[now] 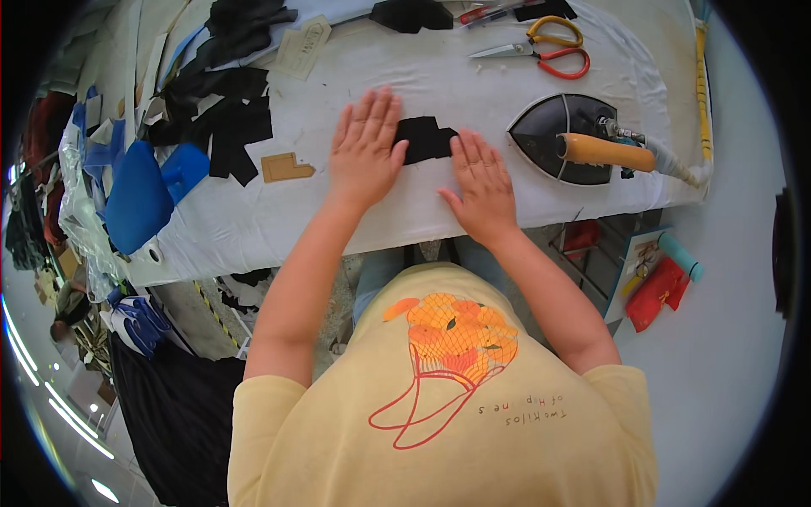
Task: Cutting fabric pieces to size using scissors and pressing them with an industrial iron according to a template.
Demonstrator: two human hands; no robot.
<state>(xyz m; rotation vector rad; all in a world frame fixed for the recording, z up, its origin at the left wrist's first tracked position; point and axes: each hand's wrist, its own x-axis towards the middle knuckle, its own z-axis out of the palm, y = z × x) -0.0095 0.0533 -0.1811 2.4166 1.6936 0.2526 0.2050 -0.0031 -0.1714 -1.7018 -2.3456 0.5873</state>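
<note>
A small black fabric piece (425, 141) with a notched outline lies on the white-covered table (355, 238). My left hand (368, 152) rests flat at its left side, fingers stretched out and pointing away from me. At the right edge of the piece my right hand (483, 186) lies flat, its index fingertip touching or just overlapping the fabric and its thumb apart. Neither hand grips anything. A tan card template (287, 167) sits to the left of my left hand. Right of my right hand stands an iron (564, 139) with a wooden handle (610, 152).
Scissors (541, 51) with yellow and red handles lie beyond the iron. More black fabric pieces (241, 127) are heaped at the left, near a blue curved object (139, 198). A pale template (302, 46) and pens (486, 13) lie at the far side. The iron's hose (676, 165) runs right.
</note>
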